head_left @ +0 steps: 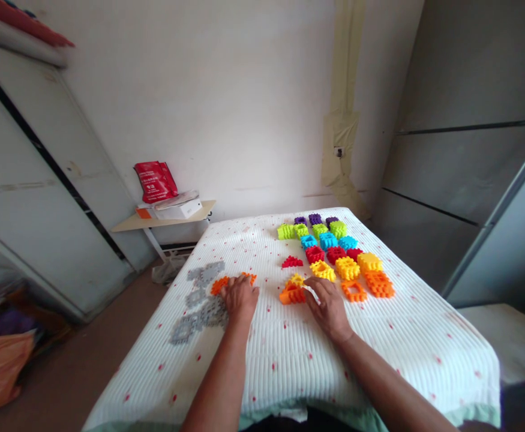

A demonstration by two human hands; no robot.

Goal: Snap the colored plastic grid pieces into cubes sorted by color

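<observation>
The left hand (239, 298) curls over an orange waffle block (219, 285) on the quilted bedspread (280, 360), and the right hand (327, 309) touches an orange-and-yellow stack (291, 294); neither grip can be told. Gray blocks (203, 300) lie just left. Ahead of the fingers: four green, three purple, three blue, three red, three yellow, two orange.

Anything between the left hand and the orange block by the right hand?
Nothing visible. Only the white ribbed bed cover lies between the left hand and the orange block, which sits just beside the right hand.
</observation>
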